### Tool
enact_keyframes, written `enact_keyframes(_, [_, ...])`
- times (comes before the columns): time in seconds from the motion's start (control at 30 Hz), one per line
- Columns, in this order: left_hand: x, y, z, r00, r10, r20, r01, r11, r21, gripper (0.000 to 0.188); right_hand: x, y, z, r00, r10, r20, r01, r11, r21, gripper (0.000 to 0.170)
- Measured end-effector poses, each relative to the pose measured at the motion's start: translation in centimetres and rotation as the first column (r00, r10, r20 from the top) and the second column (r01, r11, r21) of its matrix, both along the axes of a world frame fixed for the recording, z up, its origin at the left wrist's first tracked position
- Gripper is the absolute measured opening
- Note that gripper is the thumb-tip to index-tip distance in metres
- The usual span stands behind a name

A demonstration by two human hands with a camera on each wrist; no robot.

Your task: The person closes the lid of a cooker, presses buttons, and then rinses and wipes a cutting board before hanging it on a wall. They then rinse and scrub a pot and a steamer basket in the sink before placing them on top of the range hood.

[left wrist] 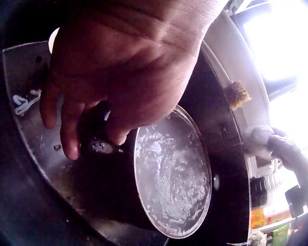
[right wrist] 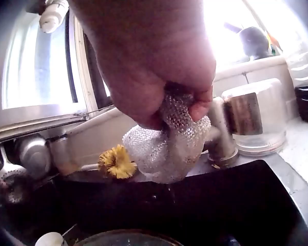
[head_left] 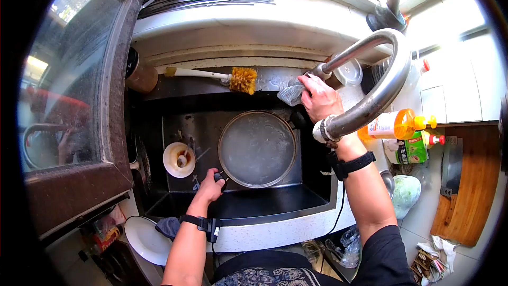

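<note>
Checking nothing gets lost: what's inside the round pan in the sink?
The round pan holds cloudy grey liquid with bright, foamy-looking patches; no separate object shows in it. The pan's bottom is hidden, so anything lying there cannot be seen.

The black short-sleeved shirt [head_left: 264, 262] carries a pale ornamental print [head_left: 275, 276]. A black left wrist strap [head_left: 196, 221] and matching right wrist strap [head_left: 355, 166] bear small boxy units; a thin black cable [head_left: 342, 201] trails from the right.
</note>
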State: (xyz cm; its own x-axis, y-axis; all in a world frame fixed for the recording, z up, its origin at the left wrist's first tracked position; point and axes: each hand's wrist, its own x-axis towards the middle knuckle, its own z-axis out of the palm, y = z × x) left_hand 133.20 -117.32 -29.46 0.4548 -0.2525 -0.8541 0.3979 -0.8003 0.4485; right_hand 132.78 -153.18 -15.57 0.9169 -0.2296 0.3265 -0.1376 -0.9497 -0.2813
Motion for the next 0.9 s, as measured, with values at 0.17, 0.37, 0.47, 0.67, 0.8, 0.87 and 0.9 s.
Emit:
enact_keyframes(0.17, [-0.3, 0.2, -0.5, 0.999, 0.005, 0.046, -0.005, 1.0, -0.001, 0.048, -0.1, 0.1, 0.1, 1.0, 0.007, 0.023, -0.007, 1.0, -0.015, 0.033])
enact_keyframes(0.37, [-0.1, 0.1, -0.6, 1.0, 0.017, 0.002, -0.017, 1.0, -0.003, 0.047, -0.2, 0.2, 0.2, 0.999, 0.038, 0.024, -0.038, 0.999, -0.026, 0.033])
enact_keyframes(0.47, [-0.1, 0.1, -0.8, 1.0, 0.007, 0.006, -0.007, 1.0, 0.002, 0.047, -0.5, -0.1, -0.3, 0.999, 0.045, -0.005, -0.045, 0.999, -0.004, 0.036])
enact_keyframes(0.67, [0.0, -0.2, -0.1, 1.0, -0.019, 0.022, 0.019, 1.0, 0.016, 0.048, -3.6, 1.2, -3.2, 0.995, 0.034, 0.092, -0.052, 0.979, 0.196, 0.037])
enact_keyframes(0.8, [0.3, 0.0, 0.3, 0.999, -0.034, 0.012, 0.034, 0.999, 0.024, 0.047, -7.2, 6.9, -6.9, 0.97, 0.141, -0.2, -0.087, 0.963, 0.255, 0.035])
enact_keyframes(0.87, [0.1, -0.1, 0.5, 0.999, -0.037, 0.018, 0.036, 0.999, 0.029, 0.048, -7.5, 9.0, -8.3, 0.869, 0.203, -0.451, -0.118, 0.971, 0.209, 0.029])
enact_keyframes(0.9, [0.0, -0.1, 0.4, 0.999, -0.029, 0.03, 0.028, 0.999, 0.032, 0.049, -7.4, 9.5, -9.7, 0.813, 0.237, -0.531, -0.162, 0.969, 0.185, 0.025])
